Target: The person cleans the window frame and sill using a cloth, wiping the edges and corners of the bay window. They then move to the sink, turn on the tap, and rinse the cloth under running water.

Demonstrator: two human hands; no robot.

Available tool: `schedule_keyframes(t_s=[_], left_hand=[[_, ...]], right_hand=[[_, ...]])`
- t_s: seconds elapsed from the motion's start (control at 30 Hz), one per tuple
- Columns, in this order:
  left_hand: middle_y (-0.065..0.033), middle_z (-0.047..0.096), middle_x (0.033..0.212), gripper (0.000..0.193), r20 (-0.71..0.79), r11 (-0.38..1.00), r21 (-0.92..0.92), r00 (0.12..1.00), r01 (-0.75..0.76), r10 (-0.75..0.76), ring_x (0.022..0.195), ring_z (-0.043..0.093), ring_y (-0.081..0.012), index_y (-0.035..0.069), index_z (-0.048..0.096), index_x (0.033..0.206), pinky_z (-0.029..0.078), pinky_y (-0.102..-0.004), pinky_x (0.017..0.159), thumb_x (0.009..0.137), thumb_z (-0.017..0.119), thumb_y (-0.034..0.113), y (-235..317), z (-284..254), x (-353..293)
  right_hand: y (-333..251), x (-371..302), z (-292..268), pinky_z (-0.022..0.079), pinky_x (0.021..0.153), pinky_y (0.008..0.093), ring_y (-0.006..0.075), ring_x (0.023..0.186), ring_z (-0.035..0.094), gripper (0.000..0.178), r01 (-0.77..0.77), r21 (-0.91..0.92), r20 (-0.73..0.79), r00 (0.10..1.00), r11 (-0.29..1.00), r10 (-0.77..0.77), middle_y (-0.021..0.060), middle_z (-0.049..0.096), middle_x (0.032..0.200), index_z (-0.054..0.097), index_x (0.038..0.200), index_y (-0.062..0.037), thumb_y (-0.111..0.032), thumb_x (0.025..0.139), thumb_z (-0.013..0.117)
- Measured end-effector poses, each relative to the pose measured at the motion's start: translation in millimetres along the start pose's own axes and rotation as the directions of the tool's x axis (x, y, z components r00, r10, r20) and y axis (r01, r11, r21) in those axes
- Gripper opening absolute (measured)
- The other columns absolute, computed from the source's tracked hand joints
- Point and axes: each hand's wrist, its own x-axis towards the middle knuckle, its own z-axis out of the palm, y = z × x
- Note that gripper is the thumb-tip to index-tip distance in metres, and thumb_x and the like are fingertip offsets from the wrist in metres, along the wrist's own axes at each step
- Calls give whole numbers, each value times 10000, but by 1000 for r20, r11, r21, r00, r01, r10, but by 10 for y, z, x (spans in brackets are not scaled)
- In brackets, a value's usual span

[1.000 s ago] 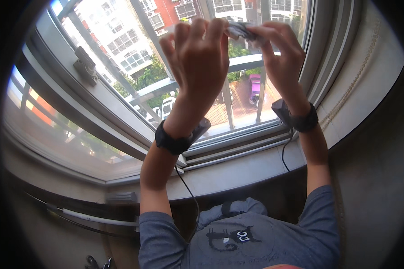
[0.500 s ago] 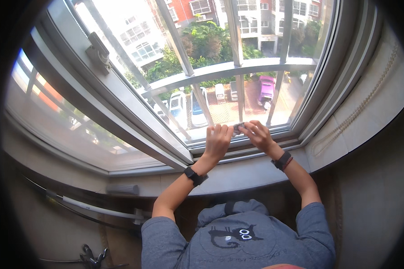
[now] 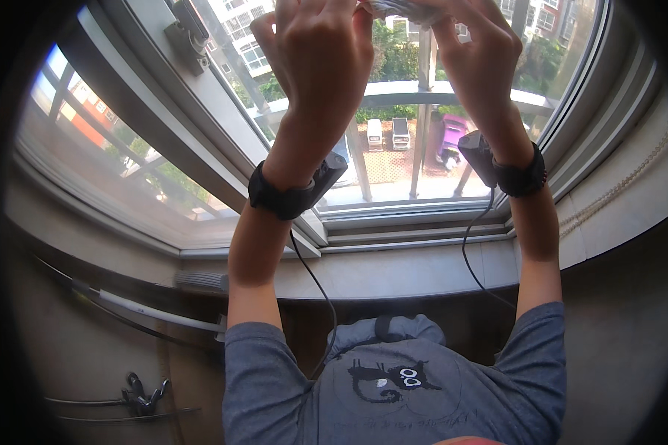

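Note:
My left hand (image 3: 323,59) and my right hand (image 3: 484,59) are raised in front of the window, at the top edge of the view. Between them stretches a crumpled whitish-grey cloth (image 3: 412,10), partly cut off by the edge. Closed fingers of both hands pinch its two ends, though some fingertips lie out of view. Each wrist bears a black strap with a small dark device, the left device (image 3: 332,172) and the right device (image 3: 476,152), with a thin cable hanging from each.
Beyond the window stand metal bars (image 3: 393,95). A sliding frame (image 3: 163,126) with a latch (image 3: 188,37) is at the left. Below runs the pale sill (image 3: 393,278); a beaded chain (image 3: 616,189) hangs at right. A white rail (image 3: 156,311) and a dark metal fixture (image 3: 145,393) are lower left.
Both hands have risen from the lower window track to the top of the view, carrying the cloth. The wrist devices and their cables now show.

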Motion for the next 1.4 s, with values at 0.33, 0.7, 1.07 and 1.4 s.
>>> schedule_keyframes(t_s=[0.33,0.7,1.07,1.4], left_hand=[[2,550,754,140,537,990,-77,831,-120,143,737,523,-158,101,611,905,338,-327,727,768,580,94,-68,-11,-2580],[30,581,757,145,93,995,48,992,-87,83,686,481,-138,163,640,905,317,-305,707,772,696,170,-272,-174,-799],[26,616,816,116,29,990,127,998,-64,61,677,519,-144,149,630,937,330,-310,646,824,625,121,-526,-26,-803],[7,531,724,96,614,990,-74,777,-118,139,701,519,-161,111,610,839,351,-310,689,755,591,69,-375,-313,-2698]], right_hand=[[-425,-2441,-271,542,643,310,209,824,595,212,48,112,547,831,993,-102,57,570,924,661,887,-52,-14,678,656],[-236,-699,53,508,534,273,172,727,587,289,-21,98,199,980,995,1,37,591,854,677,921,-96,45,669,677],[-225,-606,406,521,556,277,174,781,581,239,171,-33,141,976,985,-165,33,578,915,648,915,-87,-36,688,704],[-663,-2350,22,514,589,282,179,773,575,176,-10,248,676,718,969,-166,49,570,881,644,885,-44,-19,713,621]])
